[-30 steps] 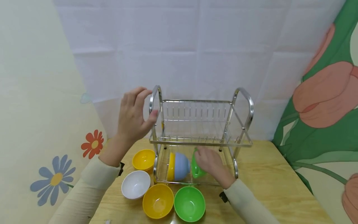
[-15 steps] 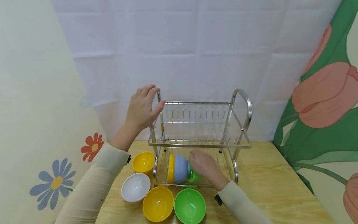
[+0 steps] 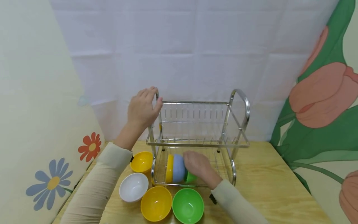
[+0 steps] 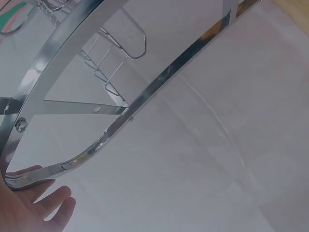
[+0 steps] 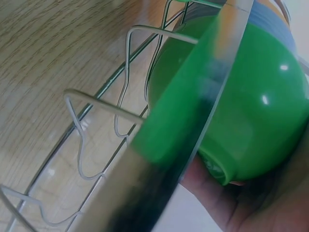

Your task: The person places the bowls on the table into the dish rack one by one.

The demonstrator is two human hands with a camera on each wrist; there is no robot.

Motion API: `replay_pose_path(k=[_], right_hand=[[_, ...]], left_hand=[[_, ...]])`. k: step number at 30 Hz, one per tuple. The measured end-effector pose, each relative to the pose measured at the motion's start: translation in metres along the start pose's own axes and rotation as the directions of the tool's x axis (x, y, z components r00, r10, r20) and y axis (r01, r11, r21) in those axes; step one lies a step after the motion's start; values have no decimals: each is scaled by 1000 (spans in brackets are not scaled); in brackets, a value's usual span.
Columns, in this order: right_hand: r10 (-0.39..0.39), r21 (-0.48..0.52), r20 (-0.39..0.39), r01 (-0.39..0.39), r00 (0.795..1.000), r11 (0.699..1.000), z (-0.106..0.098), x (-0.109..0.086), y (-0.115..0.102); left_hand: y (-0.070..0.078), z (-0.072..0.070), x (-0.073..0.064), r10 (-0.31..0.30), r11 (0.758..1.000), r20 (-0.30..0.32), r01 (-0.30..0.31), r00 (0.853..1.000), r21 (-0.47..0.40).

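A two-tier metal dish rack [image 3: 195, 145] stands on the table. My left hand [image 3: 142, 109] holds the top of its left side frame; in the left wrist view the fingers bend around the metal bar [image 4: 53, 170]. On the lower tier, a yellow bowl [image 3: 169, 168] and a blue bowl [image 3: 178, 168] stand on edge side by side. Right of them my right hand [image 3: 197, 163] grips a green bowl [image 3: 190, 178], mostly hidden by the hand in the head view. The right wrist view shows this hand at the bowl's base, with a rack bar crossing in front.
In front of the rack are a green bowl [image 3: 188, 205] and a yellow bowl [image 3: 156, 203]. A white bowl [image 3: 134, 187] and another yellow bowl [image 3: 142, 161] sit to its left. A white cloth [image 3: 179, 56] hangs behind the wooden table [image 3: 265, 174].
My right hand has moved left with the green bowl, bringing it up beside the blue bowl. My left hand has moved right and settled onto the rack's side frame.
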State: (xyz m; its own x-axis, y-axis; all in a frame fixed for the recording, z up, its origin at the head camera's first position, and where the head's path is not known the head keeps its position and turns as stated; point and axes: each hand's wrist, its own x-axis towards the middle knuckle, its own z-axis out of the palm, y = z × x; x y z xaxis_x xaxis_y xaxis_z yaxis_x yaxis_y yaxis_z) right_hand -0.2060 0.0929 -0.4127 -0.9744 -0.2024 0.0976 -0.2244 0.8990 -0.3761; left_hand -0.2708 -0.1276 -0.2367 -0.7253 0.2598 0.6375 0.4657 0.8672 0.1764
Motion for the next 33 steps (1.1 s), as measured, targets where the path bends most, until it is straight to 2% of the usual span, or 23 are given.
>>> replay_pose_path(k=[5,9,12,16,19,26,33], right_hand=[[14,31,4,-14,1000,999,5,3,-4],[-57,-37,3,57,998,998,9,5,-7],[-115,-127,-3,114,993,985,11,5,-7],[-45,-70,9,45,999,997,10,6,-7],[30,31,30,-31,999,999,9,7,-7],[63,66,43,-65,997,996,10,5,-4],[78,90,68,-84,995,992,-2,3,-1]], left_hand=[[-2,0,-4,7,1000,-51,-8,999,-22],[-2,2,-6,14,999,-93,-17,996,-34],[0,2,-4,20,999,-114,-25,993,-42],[3,4,-2,17,998,-126,-25,992,-64],[4,7,-2,8,997,-131,-18,991,-74],[5,12,-4,3,995,-144,-17,990,-95],[5,10,-2,17,996,-173,-31,985,-83]])
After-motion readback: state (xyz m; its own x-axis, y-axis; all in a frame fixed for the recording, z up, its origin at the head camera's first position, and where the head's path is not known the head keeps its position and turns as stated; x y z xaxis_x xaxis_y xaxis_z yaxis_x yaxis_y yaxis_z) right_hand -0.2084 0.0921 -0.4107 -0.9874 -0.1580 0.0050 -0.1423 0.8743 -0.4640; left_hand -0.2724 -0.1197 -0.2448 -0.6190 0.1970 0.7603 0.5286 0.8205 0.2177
